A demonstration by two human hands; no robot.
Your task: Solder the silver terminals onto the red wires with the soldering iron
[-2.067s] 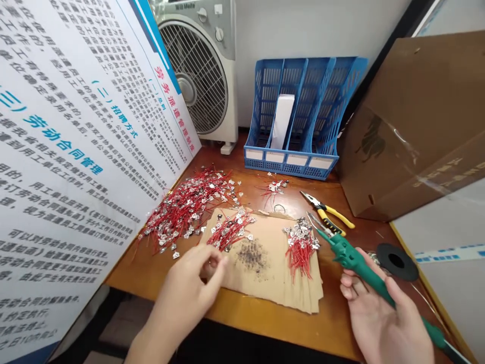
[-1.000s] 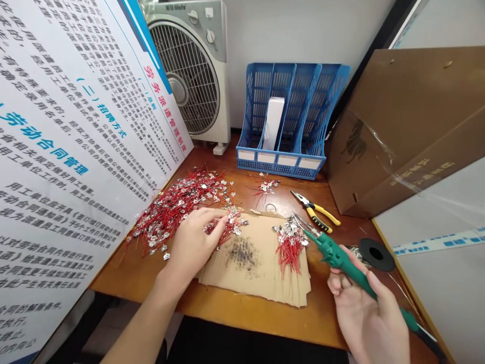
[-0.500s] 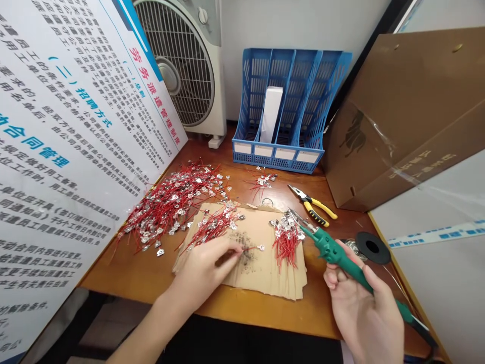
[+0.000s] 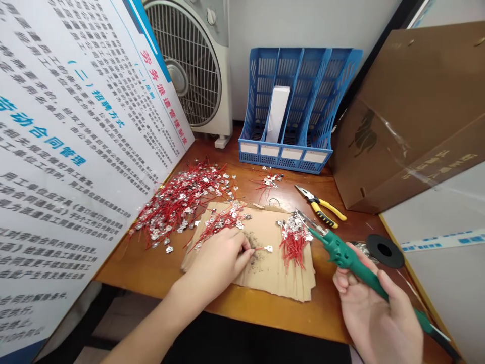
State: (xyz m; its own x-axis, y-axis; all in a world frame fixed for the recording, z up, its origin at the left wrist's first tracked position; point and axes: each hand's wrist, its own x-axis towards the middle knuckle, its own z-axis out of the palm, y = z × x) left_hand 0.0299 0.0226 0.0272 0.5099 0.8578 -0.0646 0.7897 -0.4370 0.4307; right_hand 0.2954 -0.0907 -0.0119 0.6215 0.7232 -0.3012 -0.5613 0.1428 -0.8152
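My left hand (image 4: 222, 258) rests on a stack of brown cardboard (image 4: 261, 280) and pinches one short red wire with a metal tab (image 4: 263, 248), laid over the dark scorched patch. My right hand (image 4: 375, 316) grips a green soldering iron (image 4: 343, 253), whose tip points at a small pile of red tabbed wires (image 4: 292, 237) on the cardboard's right side. Another small bunch of wires (image 4: 222, 221) lies just above my left hand. A large heap of the same wires (image 4: 178, 202) covers the wooden desk to the left.
A white printed board (image 4: 68, 141) leans along the left. At the back stand a fan (image 4: 189, 65) and a blue file rack (image 4: 299, 101). A cardboard box (image 4: 417, 116) fills the right. Yellow-handled pliers (image 4: 322, 210) and a black solder reel (image 4: 384, 250) lie near the iron.
My left hand went up to the wire bunch, pulled one wire out and drew it down onto the scorched patch. My right hand kept holding the iron almost still.
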